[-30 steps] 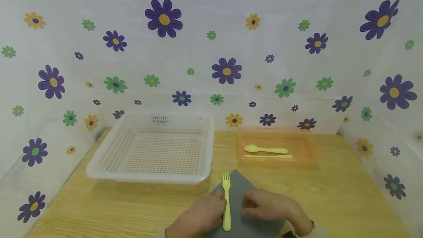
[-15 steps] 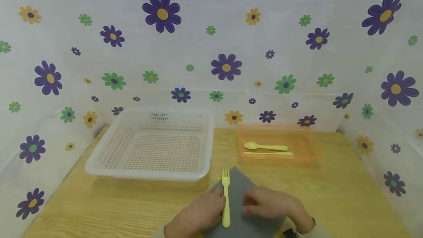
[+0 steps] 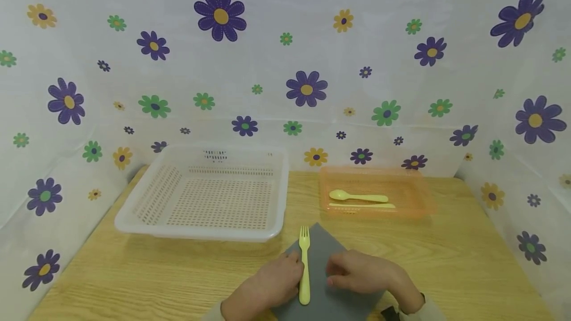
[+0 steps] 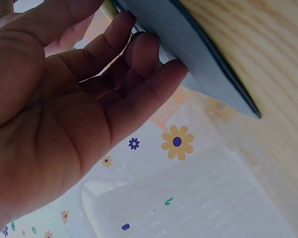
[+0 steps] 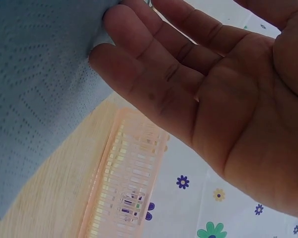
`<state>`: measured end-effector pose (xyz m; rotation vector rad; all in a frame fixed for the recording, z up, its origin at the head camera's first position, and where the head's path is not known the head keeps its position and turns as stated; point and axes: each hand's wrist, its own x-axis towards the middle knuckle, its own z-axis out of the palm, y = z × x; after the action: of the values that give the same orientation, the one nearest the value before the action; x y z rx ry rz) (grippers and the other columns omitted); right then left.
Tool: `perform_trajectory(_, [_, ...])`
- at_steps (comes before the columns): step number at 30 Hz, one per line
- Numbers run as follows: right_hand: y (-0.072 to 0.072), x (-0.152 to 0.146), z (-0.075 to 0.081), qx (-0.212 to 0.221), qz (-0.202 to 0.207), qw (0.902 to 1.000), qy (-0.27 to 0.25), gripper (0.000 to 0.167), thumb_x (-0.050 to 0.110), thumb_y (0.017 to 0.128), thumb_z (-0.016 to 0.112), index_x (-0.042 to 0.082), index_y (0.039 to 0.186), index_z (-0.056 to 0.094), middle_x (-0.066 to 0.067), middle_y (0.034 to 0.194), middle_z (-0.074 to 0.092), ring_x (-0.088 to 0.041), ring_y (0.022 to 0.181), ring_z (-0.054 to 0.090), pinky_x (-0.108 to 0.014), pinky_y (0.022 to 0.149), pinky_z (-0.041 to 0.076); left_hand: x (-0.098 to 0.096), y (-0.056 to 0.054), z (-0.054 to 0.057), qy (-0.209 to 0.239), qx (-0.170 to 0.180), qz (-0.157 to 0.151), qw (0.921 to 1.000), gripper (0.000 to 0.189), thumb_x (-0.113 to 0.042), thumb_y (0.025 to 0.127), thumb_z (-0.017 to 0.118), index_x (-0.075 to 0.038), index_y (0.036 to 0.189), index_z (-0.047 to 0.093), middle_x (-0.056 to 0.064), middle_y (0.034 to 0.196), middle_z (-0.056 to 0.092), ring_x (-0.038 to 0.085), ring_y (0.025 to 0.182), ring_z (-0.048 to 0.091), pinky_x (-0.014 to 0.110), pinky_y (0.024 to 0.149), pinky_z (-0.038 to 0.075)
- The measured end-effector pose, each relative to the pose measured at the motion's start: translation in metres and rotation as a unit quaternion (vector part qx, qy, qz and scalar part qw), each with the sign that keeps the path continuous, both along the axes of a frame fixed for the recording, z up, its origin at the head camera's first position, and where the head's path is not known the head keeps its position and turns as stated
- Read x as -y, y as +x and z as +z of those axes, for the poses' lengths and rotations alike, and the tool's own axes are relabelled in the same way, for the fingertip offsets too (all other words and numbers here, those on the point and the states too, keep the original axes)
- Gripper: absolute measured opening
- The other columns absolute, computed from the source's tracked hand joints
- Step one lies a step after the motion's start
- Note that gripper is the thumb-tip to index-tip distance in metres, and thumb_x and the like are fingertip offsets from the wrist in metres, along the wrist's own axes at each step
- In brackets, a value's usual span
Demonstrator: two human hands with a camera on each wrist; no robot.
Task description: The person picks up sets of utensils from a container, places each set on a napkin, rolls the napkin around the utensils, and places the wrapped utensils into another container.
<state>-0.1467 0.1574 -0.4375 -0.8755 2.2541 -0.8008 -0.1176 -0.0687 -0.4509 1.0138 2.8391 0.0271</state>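
Observation:
A grey napkin lies at an angle on the table, with a pale yellow fork on it, tines pointing away. My left hand rests on the napkin's left part, right beside the fork's handle. In the left wrist view, the loosely bent fingers touch the napkin, with nothing visible between them and the thumb. My right hand is on the napkin's right part, thumb and index apart. In the right wrist view, its fingertips touch the dotted napkin surface.
A white perforated basket stands at the back left. At the back right, an orange see-through tray holds a yellow spoon and a thin yellow utensil. A flowered cloth hangs behind the wooden table.
The whole head view has shifted slightly upward. Both hands keep their places on the napkin, and the fork stays where it lies.

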Motion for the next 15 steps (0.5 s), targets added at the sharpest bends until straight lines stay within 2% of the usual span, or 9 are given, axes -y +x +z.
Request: perform_trajectory(15, [0.0027,-0.0031,0.0056,-0.002,0.000,1.0000,0.008,0.021,0.026,0.098,0.062,0.009,0.110,0.064,0.008,0.089,0.063,-0.001,0.074,0.056,-0.024,0.067,0.049,0.0007,0.0032,0.0008,-0.014,-0.025,-0.011,0.9995,0.014,-0.016,0.083,0.073,-0.007,0.091,0.067,0.002,0.084,0.052,0.013,0.071,0.048,0.025,0.064,0.048])
